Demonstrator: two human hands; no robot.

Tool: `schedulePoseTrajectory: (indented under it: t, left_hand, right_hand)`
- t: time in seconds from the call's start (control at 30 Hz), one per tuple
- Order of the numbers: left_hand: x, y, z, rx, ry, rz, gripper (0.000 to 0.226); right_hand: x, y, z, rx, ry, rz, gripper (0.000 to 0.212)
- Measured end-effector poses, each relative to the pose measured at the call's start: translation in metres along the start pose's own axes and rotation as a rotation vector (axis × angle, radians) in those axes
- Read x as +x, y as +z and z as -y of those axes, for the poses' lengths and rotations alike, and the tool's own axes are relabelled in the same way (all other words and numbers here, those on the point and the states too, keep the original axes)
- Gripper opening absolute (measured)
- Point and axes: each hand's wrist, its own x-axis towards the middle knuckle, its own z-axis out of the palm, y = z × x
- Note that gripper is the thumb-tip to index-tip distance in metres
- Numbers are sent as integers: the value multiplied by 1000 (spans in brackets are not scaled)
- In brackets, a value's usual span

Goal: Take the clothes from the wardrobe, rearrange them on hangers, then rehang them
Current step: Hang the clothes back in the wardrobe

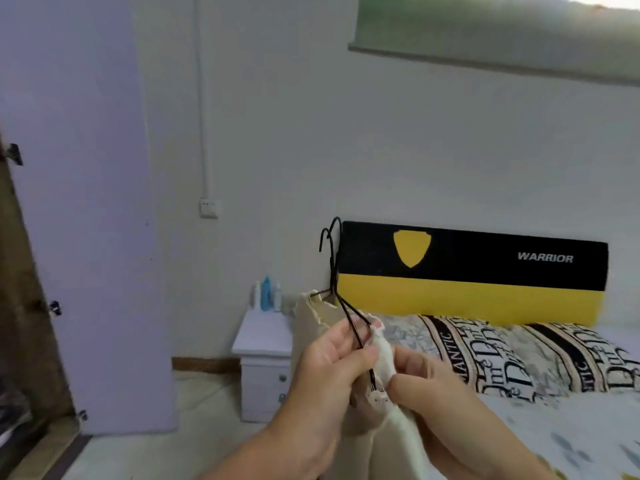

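Two thin black wire hangers (333,268) stand together, hooks up, in front of me. A beige garment (313,327) hangs from them, and a white garment (384,358) is bunched at their right shoulder. My left hand (332,368) grips the hanger wire and beige cloth. My right hand (422,379) pinches the white cloth just right of the left hand. The wardrobe (24,306) shows at the far left with its pale door (86,220) swung open.
A bed (536,427) with a black-and-yellow headboard (485,282) and patterned pillows (519,358) fills the right. A white nightstand (263,358) with bottles (266,294) stands between bed and wardrobe door. Bare floor lies at the lower left.
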Motion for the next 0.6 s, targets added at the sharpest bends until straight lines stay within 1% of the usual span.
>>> schedulePoseTrajectory:
  t: [0.07, 0.13, 0.27, 0.37, 0.43, 0.5, 0.57, 0.6]
  left_hand:
    - [3, -39, -19, -12, 31, -61, 34]
    - [7, -78, -36, -3, 58, -104, 38]
    - [13, -153, -59, 22, 88, -238, 41]
    - [16, -200, -72, 51, 120, -365, 31]
    - [21, -229, -81, 58, 142, -475, 42]
    - [29, -257, -89, 83, 162, -549, 55]
    - [36, -283, -95, 114, 192, -631, 54]
    - [40, -296, -98, 136, 206, -675, 50]
  right_hand:
    - [31, 31, -1, 5, -3, 32, 49]
    - [61, 60, -3, 16, -18, 87, 36]
    - [120, 110, -13, 61, -58, 193, 39]
    - [162, 141, -22, 35, -69, 253, 37]
    - [190, 158, -27, -7, -66, 276, 31]
    - [219, 175, -30, -13, -57, 307, 32]
    - [247, 191, -32, -34, -56, 351, 31]
    - [261, 198, -32, -57, -57, 378, 37]
